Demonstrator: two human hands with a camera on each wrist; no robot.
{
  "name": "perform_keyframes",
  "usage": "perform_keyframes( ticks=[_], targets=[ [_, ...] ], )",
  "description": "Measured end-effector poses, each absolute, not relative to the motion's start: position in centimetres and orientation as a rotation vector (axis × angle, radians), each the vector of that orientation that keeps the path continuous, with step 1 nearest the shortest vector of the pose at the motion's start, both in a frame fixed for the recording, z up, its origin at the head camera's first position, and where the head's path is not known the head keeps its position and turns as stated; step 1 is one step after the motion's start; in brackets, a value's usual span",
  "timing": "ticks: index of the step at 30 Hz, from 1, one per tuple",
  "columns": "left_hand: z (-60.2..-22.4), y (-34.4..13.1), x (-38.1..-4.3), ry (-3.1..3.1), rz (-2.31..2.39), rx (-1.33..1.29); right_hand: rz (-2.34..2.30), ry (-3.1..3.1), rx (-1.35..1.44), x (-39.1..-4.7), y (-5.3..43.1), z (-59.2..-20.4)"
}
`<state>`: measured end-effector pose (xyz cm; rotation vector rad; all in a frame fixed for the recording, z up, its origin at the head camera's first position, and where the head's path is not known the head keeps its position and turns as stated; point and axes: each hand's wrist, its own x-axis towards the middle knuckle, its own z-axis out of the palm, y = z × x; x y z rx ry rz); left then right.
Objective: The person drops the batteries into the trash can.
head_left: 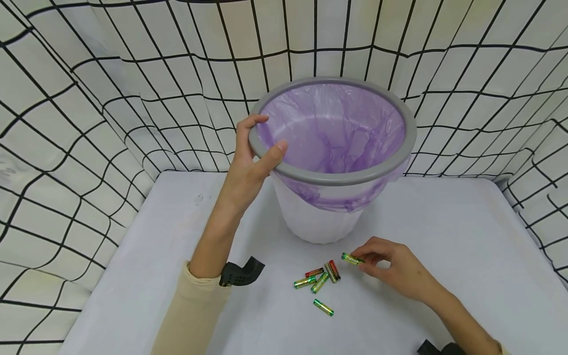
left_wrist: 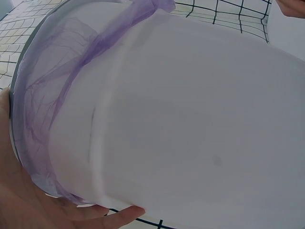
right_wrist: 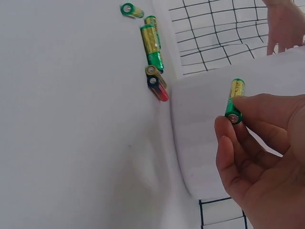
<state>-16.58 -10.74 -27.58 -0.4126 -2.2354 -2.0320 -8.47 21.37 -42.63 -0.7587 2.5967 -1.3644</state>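
A white trash bin (head_left: pixel 319 224) with a grey rim stands at the back middle of the table, lined with a purple plastic bag (head_left: pixel 350 128). My left hand (head_left: pixel 250 162) grips the rim on its left side, thumb over the edge; in the left wrist view the bin's white wall (left_wrist: pixel 190 119) fills most of the picture. My right hand (head_left: pixel 395 266) pinches a green and gold battery (head_left: pixel 352 258) between thumb and fingers, in front of the bin. To its left, several batteries lie in a loose group, among them a green one (head_left: pixel 305 282) and a red one (head_left: pixel 335 270).
One green battery (head_left: pixel 323 307) lies apart, nearer the front. A white cloth covers the table (head_left: pixel 448 236). White sheeting with a black grid pattern (head_left: pixel 177 93) rises at the back and both sides. Black wrist mounts (head_left: pixel 241 272) sit on both forearms.
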Motion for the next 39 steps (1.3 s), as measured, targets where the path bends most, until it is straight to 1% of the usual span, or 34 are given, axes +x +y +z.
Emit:
perform_keyframes(
  ticks=[8,25,39],
  targets=[
    [-27.6,-10.7,-16.5,-2.24,-2.03,-0.404,-1.386,2.641,-0.715,-8.8,21.9,-42.1],
    [-27.7,-10.7,-16.5,-2.235,-2.031,-0.412,-1.453,2.711,-0.746,-9.5,22.3,-41.3],
    [-27.6,-10.7,-16.4,-2.237,-2.03,-0.408,-1.442,2.741,-0.706,-9.8,22.8,-41.0]
  ],
)
